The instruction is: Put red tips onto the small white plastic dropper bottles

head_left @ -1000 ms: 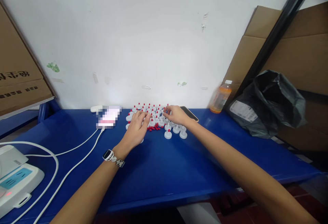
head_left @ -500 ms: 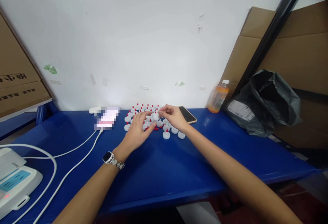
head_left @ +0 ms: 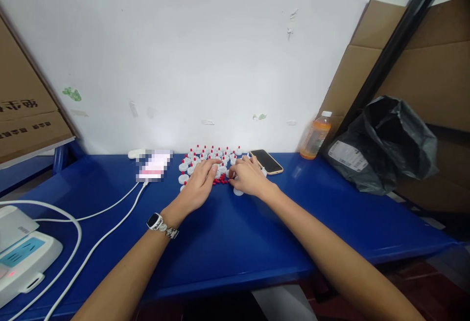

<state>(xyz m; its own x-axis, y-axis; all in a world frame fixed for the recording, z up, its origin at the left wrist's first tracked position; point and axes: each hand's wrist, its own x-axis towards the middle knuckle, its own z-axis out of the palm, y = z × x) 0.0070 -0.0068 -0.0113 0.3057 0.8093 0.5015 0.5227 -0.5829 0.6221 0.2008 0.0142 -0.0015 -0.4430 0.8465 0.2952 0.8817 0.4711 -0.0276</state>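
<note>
Many round white nozzle caps (head_left: 183,179), most topped with a small red tip, stand in a group on the blue table (head_left: 235,242). My left hand (head_left: 200,179) is at the front of the group, thumb and fingers closed around a white cap that is partly hidden. Beside it lies a small heap of loose red tips (head_left: 221,179). My right hand (head_left: 249,175) is curled down at the right side of this heap, fingertips together and touching it. What they pinch is too small to make out. Under that hand a white cap (head_left: 238,192) is partly covered.
A dark-screened phone (head_left: 268,161) lies behind my right hand. An orange drink bottle (head_left: 316,136) and a grey plastic bag (head_left: 382,149) stand on the right. To the left are a blurred lit phone (head_left: 154,165), white cables (head_left: 110,235) and a power strip (head_left: 33,267).
My right hand has moved from the cap at my left hand down toward me, onto the loose red tips. My left hand has shifted slightly left. The view has moved a little.
</note>
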